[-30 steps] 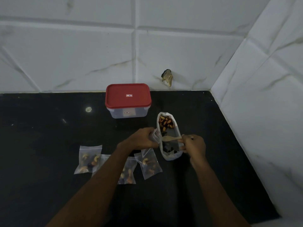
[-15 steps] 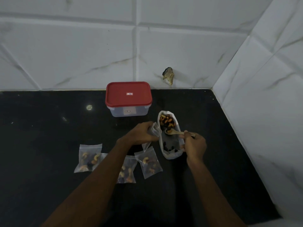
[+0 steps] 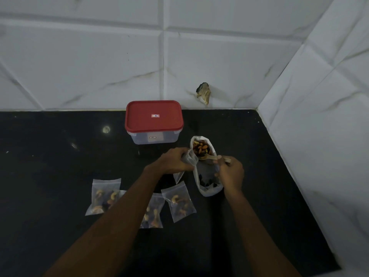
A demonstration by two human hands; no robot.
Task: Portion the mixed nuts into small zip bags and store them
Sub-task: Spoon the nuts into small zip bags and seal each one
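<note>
Wooden spoon (image 3: 207, 157) pinched in the right grip (image 3: 231, 172); left grip (image 3: 175, 161) clutches a crinkled clear zip bag (image 3: 190, 159).

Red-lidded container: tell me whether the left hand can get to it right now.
Probably yes. The red-lidded container sits just beyond the left hand, with only bare counter between. But that hand grips a zip bag, so it would have to release it first.

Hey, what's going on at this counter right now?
A person is portioning mixed nuts. The left hand holds a small zip bag beside the white nut pouch, while the right hand dips a wooden spoon into the nuts. At least three filled bags lie on the black counter, and the red-lidded container stands closed behind.
</note>
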